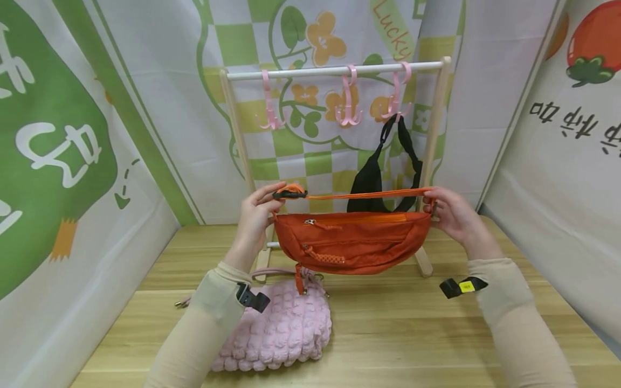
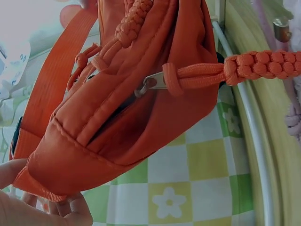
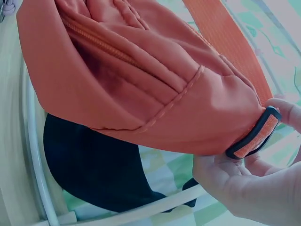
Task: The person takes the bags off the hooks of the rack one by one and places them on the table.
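An orange waist bag (image 1: 354, 242) is stretched level between both hands, in front of a hook rack. My left hand (image 1: 257, 213) pinches its left end, close to the black strap buckle (image 1: 289, 194). At the opposite end my right hand (image 1: 453, 215) grips the corner with a black-edged strap loop (image 3: 256, 136). The orange strap (image 1: 368, 194) runs straight along the top. Braided cord pulls hang from the zippers, one large pull (image 2: 263, 67) showing in the left wrist view. Below the left forearm, a pink quilted bag (image 1: 286, 323) lies on the wooden table.
The rack's white rail (image 1: 310, 71) carries several pink hooks (image 1: 348, 102). A black bag (image 1: 371, 178) hangs from the right hook, partly behind the orange one. Printed cloth walls (image 1: 145, 97) enclose the table (image 1: 412, 334) at the back and sides.
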### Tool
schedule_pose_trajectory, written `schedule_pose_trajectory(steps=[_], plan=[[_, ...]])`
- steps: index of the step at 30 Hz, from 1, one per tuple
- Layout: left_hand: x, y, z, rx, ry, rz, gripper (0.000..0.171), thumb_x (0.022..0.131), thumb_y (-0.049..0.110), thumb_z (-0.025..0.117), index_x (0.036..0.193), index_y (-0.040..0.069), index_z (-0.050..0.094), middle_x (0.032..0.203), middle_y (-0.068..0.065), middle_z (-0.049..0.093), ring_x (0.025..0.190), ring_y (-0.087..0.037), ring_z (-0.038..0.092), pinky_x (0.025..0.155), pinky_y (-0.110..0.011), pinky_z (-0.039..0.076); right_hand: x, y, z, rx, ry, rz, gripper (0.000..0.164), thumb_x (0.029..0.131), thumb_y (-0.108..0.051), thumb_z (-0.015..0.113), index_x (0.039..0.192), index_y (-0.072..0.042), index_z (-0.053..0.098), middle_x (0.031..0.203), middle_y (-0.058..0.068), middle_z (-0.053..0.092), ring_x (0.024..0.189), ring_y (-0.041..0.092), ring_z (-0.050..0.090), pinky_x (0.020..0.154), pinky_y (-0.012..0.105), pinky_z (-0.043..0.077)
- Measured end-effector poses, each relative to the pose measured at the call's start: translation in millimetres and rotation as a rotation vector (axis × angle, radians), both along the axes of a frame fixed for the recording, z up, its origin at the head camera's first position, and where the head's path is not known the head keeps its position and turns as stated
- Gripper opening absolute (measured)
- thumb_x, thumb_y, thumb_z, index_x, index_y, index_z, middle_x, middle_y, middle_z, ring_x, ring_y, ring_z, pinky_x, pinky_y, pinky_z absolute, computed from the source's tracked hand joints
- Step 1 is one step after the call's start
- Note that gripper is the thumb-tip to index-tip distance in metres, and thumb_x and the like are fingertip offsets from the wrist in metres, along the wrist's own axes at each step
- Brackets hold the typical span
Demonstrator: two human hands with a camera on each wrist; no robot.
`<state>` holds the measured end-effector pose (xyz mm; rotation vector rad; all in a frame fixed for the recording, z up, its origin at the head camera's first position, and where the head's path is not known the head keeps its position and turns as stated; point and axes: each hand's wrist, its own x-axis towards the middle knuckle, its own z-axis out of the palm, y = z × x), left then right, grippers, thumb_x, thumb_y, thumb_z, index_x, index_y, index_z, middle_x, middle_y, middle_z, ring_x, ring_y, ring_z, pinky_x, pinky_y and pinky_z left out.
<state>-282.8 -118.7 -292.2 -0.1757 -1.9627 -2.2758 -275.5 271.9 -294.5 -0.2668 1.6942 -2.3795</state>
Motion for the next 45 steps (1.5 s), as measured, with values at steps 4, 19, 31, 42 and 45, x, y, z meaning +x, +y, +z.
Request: schedule_pose_trajectory(steps=[4,19,31,42,45], plan=[[0.3,-1,-3.7,-0.055,-0.011,-0.031,0.040,0.089,-0.001,0.057,0.127,0.011,0.061,0.093,0.005,0.064,0.068,-0.008,0.048,0.054,-0.019,0.040,1.6,3,-1.4,0.049,0.008,-0.028,0.017,0.099,-0.018,0.047,0.088,-0.021,0.059,0.079,-0.009,0.058,0.071,0.007,0.054,0.070,0.028,0.044],[-2.0,0,-10.8,-0.189,-0.034,-0.128,0.039,0.090,0.008,0.063,0.128,0.015,0.060,0.115,-0.007,0.064,0.070,-0.005,0.053,0.058,-0.018,0.047,2.6,21,-9.0,0.180,0.018,-0.074,0.008,0.098,-0.025,0.052,0.093,-0.022,0.059,0.082,-0.008,0.062,0.072,0.007,0.057,0.071,0.028,0.051],[1.5,11,-11.5,-0.224,-0.051,-0.131,0.036,0.092,0.011,0.059,0.129,0.011,0.058,0.130,-0.015,0.057,0.100,-0.019,0.059,0.070,-0.033,0.058,7.9,33,-11.1,0.233,0.007,-0.072,0.008,0.099,-0.028,0.050,0.099,-0.023,0.056,0.084,-0.009,0.064,0.075,0.006,0.061,0.069,0.026,0.052],[2.0,19,-12.9,-0.305,-0.104,-0.182,0.033,0.092,0.012,0.059,0.124,0.006,0.059,0.116,-0.014,0.061,0.077,-0.011,0.054,0.067,-0.040,0.059,9.1,44,-14.8,0.321,-0.025,-0.061,0.013,0.099,-0.030,0.048,0.097,-0.022,0.058,0.080,-0.009,0.063,0.074,0.006,0.061,0.066,0.024,0.053],[3.2,20,-13.3,-0.353,-0.098,-0.198,0.033,0.092,0.013,0.059,0.124,0.006,0.058,0.108,-0.012,0.061,0.074,-0.011,0.054,0.063,-0.039,0.059,9.3,47,-15.8,0.345,-0.048,-0.052,0.013,0.099,-0.030,0.048,0.097,-0.022,0.058,0.080,-0.009,0.063,0.074,0.006,0.062,0.066,0.024,0.052]])
